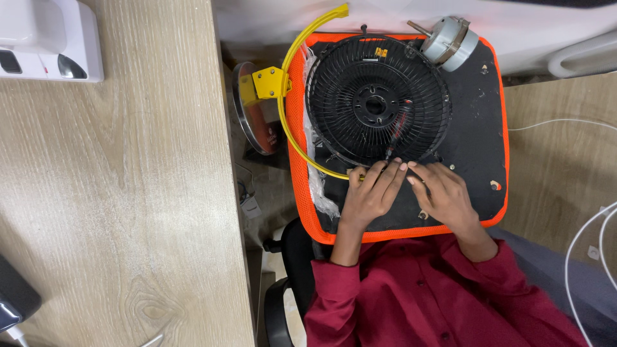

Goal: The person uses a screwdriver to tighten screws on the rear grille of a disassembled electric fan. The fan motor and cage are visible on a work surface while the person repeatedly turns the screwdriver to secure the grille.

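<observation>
Fingers of both hands meet at the near rim of a black wire fan guard (378, 103), which lies flat on an orange-edged black cushion (472, 141). Left hand (371, 196) curls loosely, fingertips pressing a small yellow-handled tool against the rim; right hand (445, 196) lies spread and flat, grasping nothing. Just beyond the fingertips a red-and-black screwdriver (398, 130) rests on the guard. Farther off sits a grey fan motor (450, 42), and leftward a yellow curved ring (292, 71).

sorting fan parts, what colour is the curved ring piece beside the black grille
Yellow. The curved ring piece arcs round the black grille's left side, clearest in the head view.
</observation>
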